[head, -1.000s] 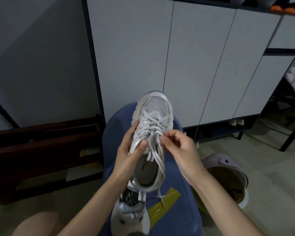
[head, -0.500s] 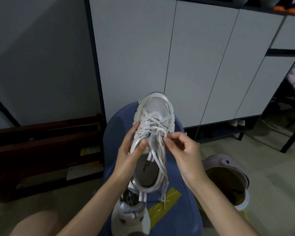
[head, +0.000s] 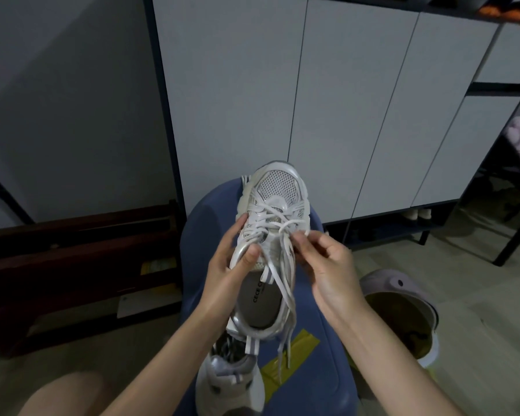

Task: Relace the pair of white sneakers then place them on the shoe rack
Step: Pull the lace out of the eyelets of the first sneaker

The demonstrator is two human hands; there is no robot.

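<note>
A white sneaker lies toe-away on a blue cushioned seat. My left hand grips its left side, thumb hooked over the collar. My right hand pinches a white lace at the upper eyelets on the shoe's right side. Both loose lace ends trail down over the heel onto the seat. The second white sneaker sits below the first, heel toward me, partly hidden by my left forearm.
White cabinet doors stand behind the seat, with a low open shelf holding shoes beneath them. A dark wooden rack is at left. A lilac round bin sits on the floor at right. Yellow tape marks the seat.
My right hand has shifted slightly right and up, drawing the lace out at the upper eyelets. The left hand and the shoe have stayed where they were.
</note>
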